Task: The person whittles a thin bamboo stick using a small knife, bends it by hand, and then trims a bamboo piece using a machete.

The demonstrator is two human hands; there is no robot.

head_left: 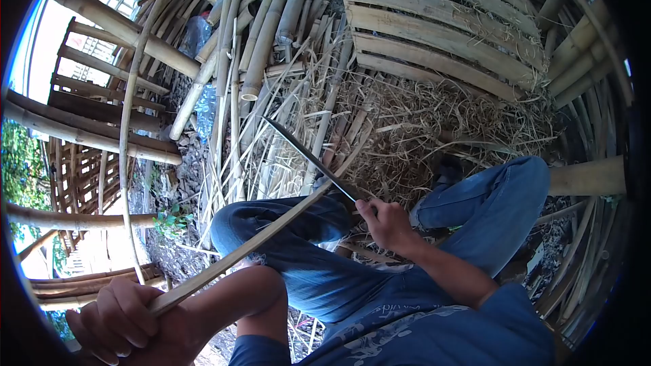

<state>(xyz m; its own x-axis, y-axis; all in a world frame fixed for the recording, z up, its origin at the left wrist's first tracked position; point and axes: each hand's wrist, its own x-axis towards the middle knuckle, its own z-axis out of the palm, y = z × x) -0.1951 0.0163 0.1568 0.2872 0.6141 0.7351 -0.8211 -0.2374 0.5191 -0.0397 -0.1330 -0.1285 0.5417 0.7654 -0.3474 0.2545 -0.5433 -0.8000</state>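
My left hand (132, 318), at the lower left, is wrapped round one end of a long, pale bamboo strip (247, 245). The strip slants up and to the right across my knee, and its far end reaches past the knife. My right hand (388, 225) is closed on a long-bladed knife (302, 151), whose handle is hidden in the fist. The blade points up and left and crosses the strip just above my lap. I cannot tell whether the edge touches the strip or has cut into it.
Curly bamboo shavings (434, 135) cover the ground ahead of my legs, beside a slatted wooden pallet (441, 24). Thin split strips (271, 142) and bamboo poles (261, 54) lie to the left. A bamboo frame (102, 142) stands at the far left. My jeans-covered knees (488, 190) are bent.
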